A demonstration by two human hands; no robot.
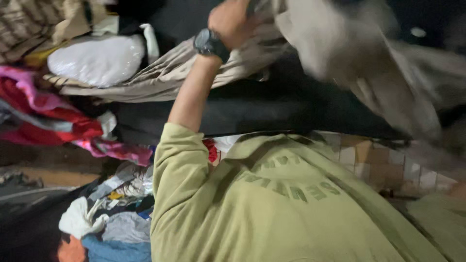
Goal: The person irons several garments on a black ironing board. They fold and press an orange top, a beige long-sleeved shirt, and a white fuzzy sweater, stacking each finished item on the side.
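Nearest the camera, the olive-green sweatshirt (272, 213) fills the lower frame, soft and matt, with faded lettering across the chest. At near left a heap of mixed clothes (111, 223) is seen, white, grey and blue, crumpled. Farther left, a red and pink patterned cloth (53, 116) lies bunched. From the rolled sleeve a bare forearm runs up to the left hand (232, 22), a black wristwatch (209, 43) at its wrist; the hand is closed on the beige garment (160, 75). This thin, creased fabric is stretched with its long axis left to right, its right part lifted and blurred. The right hand cannot be made out, so its state cannot be told. Beneath lies a dark surface (272, 109); at far left a white plastic bag (97, 58) rests.
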